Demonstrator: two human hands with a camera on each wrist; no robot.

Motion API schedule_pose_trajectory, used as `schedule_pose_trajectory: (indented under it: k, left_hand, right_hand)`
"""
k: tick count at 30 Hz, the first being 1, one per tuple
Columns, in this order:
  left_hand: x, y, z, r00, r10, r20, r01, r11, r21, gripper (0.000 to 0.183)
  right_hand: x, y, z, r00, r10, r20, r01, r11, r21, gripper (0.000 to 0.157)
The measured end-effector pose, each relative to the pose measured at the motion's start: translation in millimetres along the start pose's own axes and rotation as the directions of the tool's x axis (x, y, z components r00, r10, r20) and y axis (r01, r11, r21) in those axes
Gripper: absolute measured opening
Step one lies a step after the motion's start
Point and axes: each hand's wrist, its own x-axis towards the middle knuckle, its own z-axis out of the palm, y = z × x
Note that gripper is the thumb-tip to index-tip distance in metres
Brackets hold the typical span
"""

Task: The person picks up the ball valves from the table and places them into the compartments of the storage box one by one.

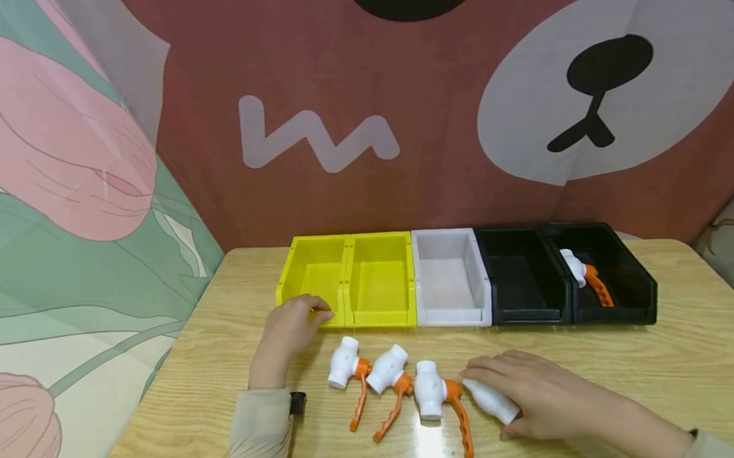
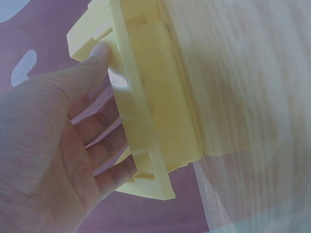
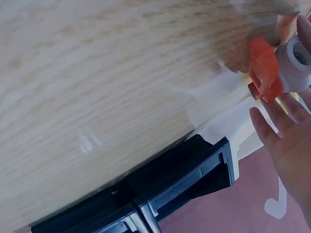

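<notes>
Fingers of our right hand (image 1: 537, 394): curled round one white, rounded plastic valve (image 1: 493, 401), beside three orange-handled valves (image 1: 388, 370) on the wood-grain desk (image 1: 183, 394). Fingers of our left hand (image 1: 291, 326): loosely extended, touching the leftmost yellow plastic bin's (image 1: 319, 250) front rim. Step in hand, we judge: grasping; next move calls for a secure lift.

The head view is bright, evenly lit and mostly crisp, with soft shadows and one white glare on the surface (image 1: 189, 387) at the bottom edge. The left wrist view is hazy, the wood grain smeared, a highlight on the yellow bin (image 2: 160, 97). The right wrist view looks cooler, pale reflections blotching the surface.
</notes>
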Motion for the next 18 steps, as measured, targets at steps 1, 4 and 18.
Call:
schedule_pose_trajectory:
  k: [1, 4, 18]
  left_hand:
    - [0.0, 0.0, 0.1, 1.000, 0.000, 0.000, 0.000, 1.000, 0.000, 0.017]
    - [-0.2, 0.3, 0.0, 1.000, 0.000, -0.001, 0.000, 1.000, 0.001, 0.017]
    - [-0.9, 0.0, -0.1, 1.000, 0.004, 0.001, -0.004, 1.000, -0.001, 0.017]
  right_hand:
    - [-0.1, 0.1, -0.4, 1.000, -0.005, -0.009, 0.005, 1.000, -0.008, 0.079]
    - [-0.8, 0.5, -1.8, 0.999, -0.024, -0.041, 0.023, 0.999, -0.035, 0.080]
    - [-1.3, 1.5, -18.8, 0.997, -0.010, -0.080, 0.002, 0.995, -0.103, 0.086]
